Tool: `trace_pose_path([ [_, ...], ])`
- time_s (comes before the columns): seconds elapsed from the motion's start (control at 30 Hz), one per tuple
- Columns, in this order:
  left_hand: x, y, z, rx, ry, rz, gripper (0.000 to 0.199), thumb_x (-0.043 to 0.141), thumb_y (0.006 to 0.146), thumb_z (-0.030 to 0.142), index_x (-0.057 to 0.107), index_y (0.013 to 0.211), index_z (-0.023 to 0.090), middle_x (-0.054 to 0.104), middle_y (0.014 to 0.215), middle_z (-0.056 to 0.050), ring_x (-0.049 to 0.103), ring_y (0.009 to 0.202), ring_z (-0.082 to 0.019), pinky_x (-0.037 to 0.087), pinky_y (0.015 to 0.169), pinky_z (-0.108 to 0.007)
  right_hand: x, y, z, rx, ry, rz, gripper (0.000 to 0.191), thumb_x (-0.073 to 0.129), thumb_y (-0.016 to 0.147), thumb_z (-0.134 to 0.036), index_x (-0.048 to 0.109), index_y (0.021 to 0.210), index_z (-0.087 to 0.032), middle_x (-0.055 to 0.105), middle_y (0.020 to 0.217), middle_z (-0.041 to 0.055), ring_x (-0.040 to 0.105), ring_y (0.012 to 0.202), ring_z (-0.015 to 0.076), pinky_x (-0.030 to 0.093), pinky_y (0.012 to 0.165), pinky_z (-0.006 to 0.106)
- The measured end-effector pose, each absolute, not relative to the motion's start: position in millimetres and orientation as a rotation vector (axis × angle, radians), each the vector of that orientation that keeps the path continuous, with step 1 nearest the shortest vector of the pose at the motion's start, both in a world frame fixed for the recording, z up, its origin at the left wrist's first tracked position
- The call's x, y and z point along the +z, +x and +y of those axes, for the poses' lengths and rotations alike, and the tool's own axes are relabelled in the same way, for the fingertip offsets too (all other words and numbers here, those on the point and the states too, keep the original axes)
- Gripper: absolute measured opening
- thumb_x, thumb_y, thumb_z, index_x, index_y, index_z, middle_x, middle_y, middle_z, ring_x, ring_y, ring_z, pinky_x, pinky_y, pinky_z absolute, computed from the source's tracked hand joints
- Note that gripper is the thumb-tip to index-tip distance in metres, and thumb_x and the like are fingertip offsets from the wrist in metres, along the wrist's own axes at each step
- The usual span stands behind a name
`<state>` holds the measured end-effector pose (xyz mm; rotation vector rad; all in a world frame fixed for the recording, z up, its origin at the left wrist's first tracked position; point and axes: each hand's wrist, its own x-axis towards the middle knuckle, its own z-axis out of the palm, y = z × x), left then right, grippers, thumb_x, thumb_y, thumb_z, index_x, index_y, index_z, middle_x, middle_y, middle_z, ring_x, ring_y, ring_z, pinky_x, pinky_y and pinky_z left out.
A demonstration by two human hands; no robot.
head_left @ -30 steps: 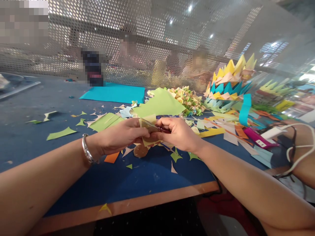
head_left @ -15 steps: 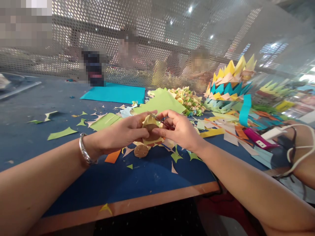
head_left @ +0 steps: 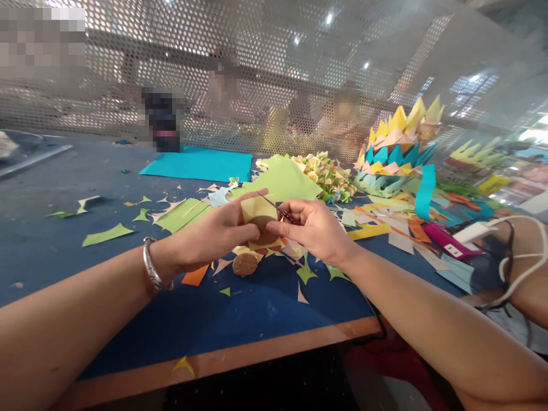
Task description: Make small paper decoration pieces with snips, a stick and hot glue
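My left hand [head_left: 216, 231] pinches a piece of pale yellow paper [head_left: 256, 206], thumb in front and fingers behind. A brown round shape [head_left: 262, 221] shows against the paper between my thumbs; whether it is a disc or a shadow I cannot tell. In my right hand [head_left: 314, 228] is a small pair of scissors [head_left: 286, 214], its thin blade pointing up and left across the paper's right edge. My right thumb rests near the paper's lower right side. Just below my hands, a brown speckled disc [head_left: 245, 264] lies on the blue table among paper scraps.
Green paper [head_left: 285, 178] and a heap of small folded paper pieces [head_left: 331, 174] lie beyond my hands. A turquoise sheet [head_left: 201, 164] is at the back left. Layered pointed paper crowns [head_left: 400, 142] stand at right, near a magenta power strip [head_left: 449, 242]. A perforated screen [head_left: 274, 74] rises behind.
The yellow paper looked bent and bunched before; now it stands flatter, with a squarer top edge. My right fingers have shifted slightly on the scissors. Both hands stay in about the same place.
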<state>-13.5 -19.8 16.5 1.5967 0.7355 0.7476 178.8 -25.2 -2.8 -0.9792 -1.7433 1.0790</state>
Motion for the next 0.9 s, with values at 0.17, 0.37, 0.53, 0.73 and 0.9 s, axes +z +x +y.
trace_pose_path([
  [0.17, 14.0, -12.1, -21.3, 0.712, 1.414, 0.742, 0.018, 0.065, 0.083, 0.018, 0.068, 0.1, 0.017, 0.074, 0.092, -0.005, 0.069, 0.087, -0.017, 0.052, 0.08, -0.029, -4.7, 181.8, -22.6, 0.973, -0.982, -1.719, 0.035, 0.077, 0.073, -0.046, 0.06, 0.078, -0.016, 0.051, 0.064, -0.0039, 0.042, 0.059, 0.0096, 0.033, 0.053, 0.025],
  [0.37, 13.3, -13.2, -20.8, 0.722, 1.428, 0.86, 0.012, 0.072, 0.079, 0.026, 0.073, 0.087, 0.017, 0.077, 0.091, -0.006, 0.07, 0.091, -0.02, 0.054, 0.078, -0.029, -4.0, 182.2, -22.8, 0.956, -0.983, -1.703, 0.036, 0.077, 0.073, -0.046, 0.056, 0.073, -0.017, 0.046, 0.06, -0.0055, 0.038, 0.056, 0.0087, 0.029, 0.05, 0.024],
  [0.53, 12.7, -13.0, -21.6, 0.75, 1.44, 0.843, 0.019, 0.067, 0.084, 0.031, 0.075, 0.095, 0.017, 0.077, 0.097, -0.008, 0.07, 0.093, -0.021, 0.054, 0.078, -0.028, -1.8, 181.3, -22.9, 0.935, -0.986, -1.697, 0.039, 0.077, 0.072, -0.049, 0.055, 0.071, -0.017, 0.046, 0.06, -0.0052, 0.038, 0.056, 0.0087, 0.029, 0.049, 0.024],
  [0.73, 13.2, -13.2, -21.2, 0.789, 1.375, 0.81, 0.021, 0.066, 0.084, 0.03, 0.075, 0.099, 0.017, 0.076, 0.102, -0.009, 0.07, 0.094, -0.022, 0.055, 0.083, -0.034, 0.4, 179.7, -25.2, 0.895, -0.967, -1.656, 0.038, 0.078, 0.07, -0.048, 0.056, 0.072, -0.018, 0.049, 0.062, -0.0044, 0.04, 0.057, 0.0088, 0.032, 0.05, 0.024],
  [0.9, 12.7, -13.5, -20.7, 0.834, 1.294, 0.853, 0.019, 0.069, 0.081, 0.029, 0.075, 0.091, 0.013, 0.076, 0.099, -0.011, 0.07, 0.094, -0.024, 0.055, 0.085, -0.038, 1.0, 178.9, -29.9, 0.714, -0.959, -1.678, 0.031, 0.076, 0.075, -0.041, 0.058, 0.088, -0.019, 0.053, 0.066, -0.0042, 0.043, 0.056, 0.0094, 0.038, 0.053, 0.026],
])
